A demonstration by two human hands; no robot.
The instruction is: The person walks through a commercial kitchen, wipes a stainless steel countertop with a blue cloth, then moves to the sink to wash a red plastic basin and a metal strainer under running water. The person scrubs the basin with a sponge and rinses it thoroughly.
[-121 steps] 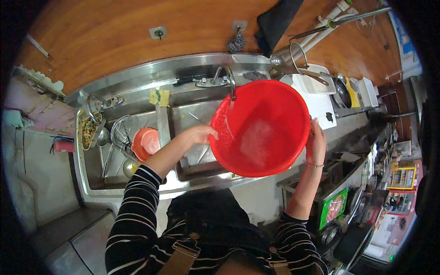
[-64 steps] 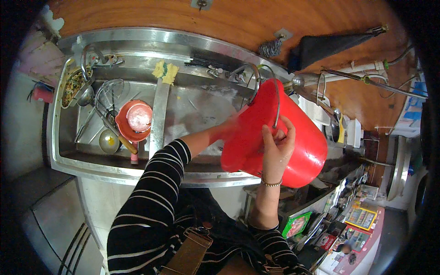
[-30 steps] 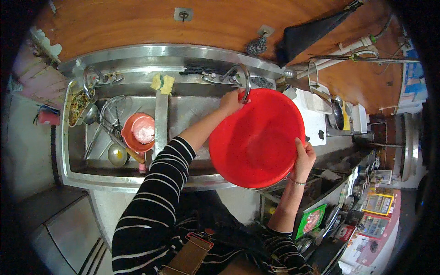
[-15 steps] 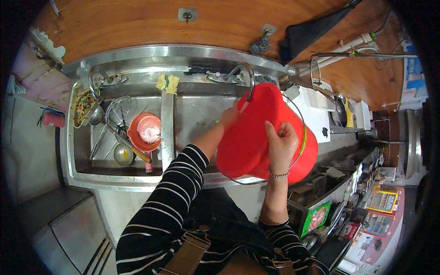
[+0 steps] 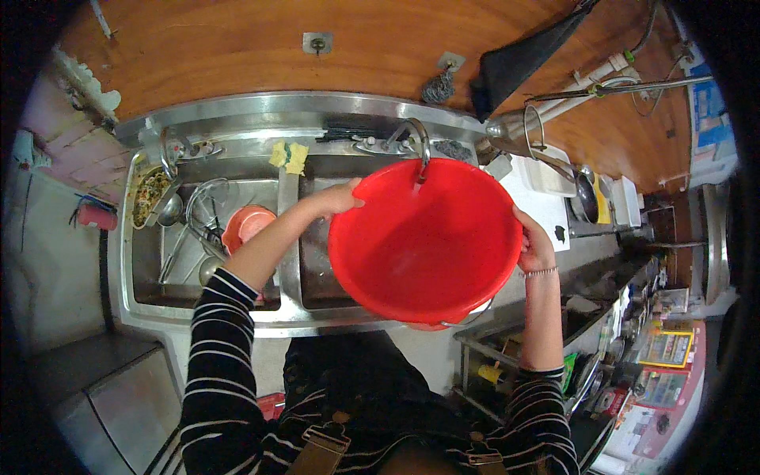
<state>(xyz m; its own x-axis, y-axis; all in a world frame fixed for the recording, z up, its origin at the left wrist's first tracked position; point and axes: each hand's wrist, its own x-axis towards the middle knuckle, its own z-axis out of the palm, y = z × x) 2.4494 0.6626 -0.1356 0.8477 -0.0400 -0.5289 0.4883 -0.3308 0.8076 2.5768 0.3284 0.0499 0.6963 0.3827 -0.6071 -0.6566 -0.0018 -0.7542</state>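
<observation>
A big red bucket [image 5: 423,253] is held over the right sink basin [image 5: 317,277], its open mouth facing up toward me. My left hand [image 5: 342,198] grips the rim at the upper left, fingers partly behind it. On the right side, my right hand [image 5: 537,240] is closed round the rim, wearing a beaded bracelet. The curved metal faucet [image 5: 425,141] reaches over the bucket's far rim, and a short pale streak like water shows under its spout. The bucket's wire handle [image 5: 475,315] hangs at the near right side.
The left basin [image 5: 142,277] holds a whisk [image 5: 207,206], a ladle [image 5: 170,210] and an orange-red pot [image 5: 247,222]. Food scraps [image 5: 150,194] fill a container at its left. Yellow sponges [image 5: 289,157] lie on the divider. A wok [image 5: 584,198] stands on the right.
The bucket has turned from tipped sideways to mouth up, under the faucet. My left hand has come from behind it to the left rim; my right hand has moved to the right rim.
</observation>
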